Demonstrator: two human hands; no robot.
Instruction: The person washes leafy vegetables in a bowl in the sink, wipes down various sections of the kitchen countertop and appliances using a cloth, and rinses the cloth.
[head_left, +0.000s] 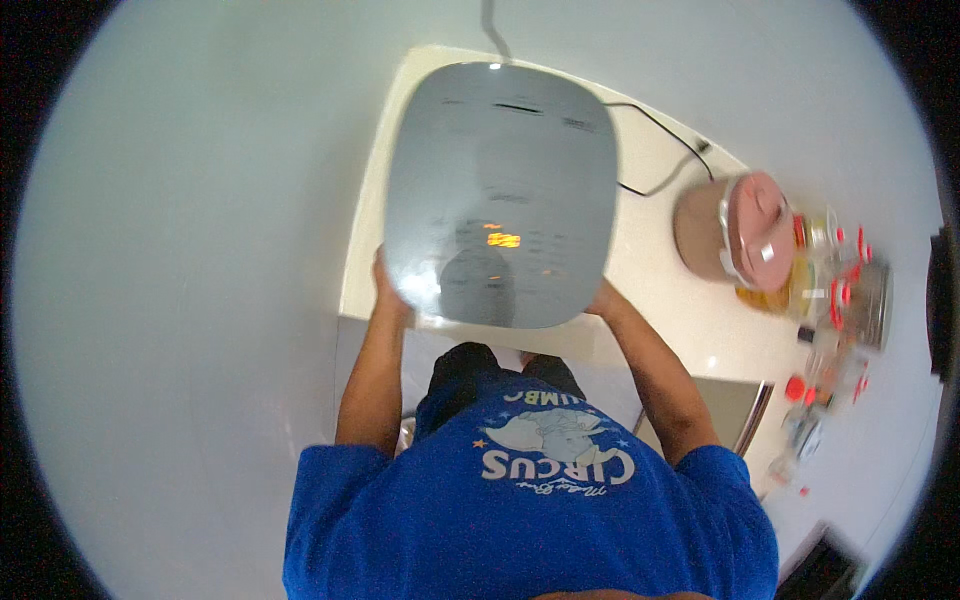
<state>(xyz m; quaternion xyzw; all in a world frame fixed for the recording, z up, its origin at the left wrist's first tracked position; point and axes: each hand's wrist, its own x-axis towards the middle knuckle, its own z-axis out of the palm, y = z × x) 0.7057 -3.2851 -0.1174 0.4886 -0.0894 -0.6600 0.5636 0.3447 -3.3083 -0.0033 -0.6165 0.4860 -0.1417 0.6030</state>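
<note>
Before me on a cream countertop (660, 240) stands an electric rice cooker (502, 165), its glossy grey lid closest to the camera. Orange lit characters glow on the lid's panel, blurred. My left hand (388, 292) grips the near left side of the cooker. On the opposite side, my right hand (602, 295) holds the near right edge. The lid hides most of the fingers of both hands.
A black cord (664, 127) runs from behind the cooker along the wall. To the right sits a brown container with a pink lid (761, 229), beside jars and red-capped bottles (840, 292). A framed panel (724, 412) lies nearer my right arm. A plain wall (187, 262) rises at left.
</note>
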